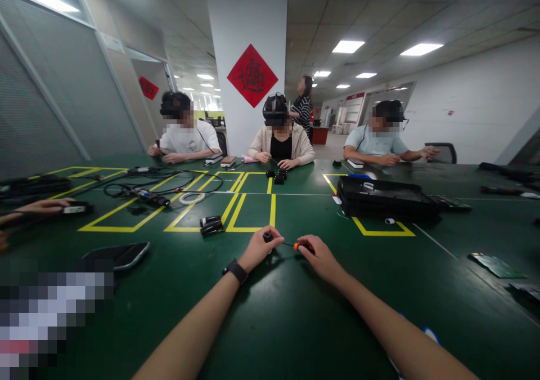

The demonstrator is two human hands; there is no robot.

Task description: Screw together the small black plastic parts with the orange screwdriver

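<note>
Centrally, just below the middle of the view, the left hand [258, 246] pinches a small black cylindrical part [268, 236] between its fingers [274, 239], held just above the green worktop [270, 323]. The right hand [320, 256], at 3 o'clock from the left, has its fingers closed around the orange handle of a small screwdriver [298, 246], whose thin shaft points toward 9 o'clock and meets the black part. A black wristband [235, 269] sits on the left wrist.

At 10 o'clock from the hands, near them, lies a black-and-white device [211, 224] inside yellow tape lines [236, 211]. Further toward 10 o'clock a white ring [192, 197] and tangled black cables [156, 191] rest on the worktop. At 2 o'clock a black case [386, 199] lies flat, well apart from the hands. At 8 o'clock a dark flat pouch [120, 254] lies near the left forearm.

Across the worktop at 12 o'clock, 3 people [280, 141] sit wearing headsets, with small black parts [278, 174] before the middle one. Another person's hand [40, 206] enters at 9 o'clock.
</note>
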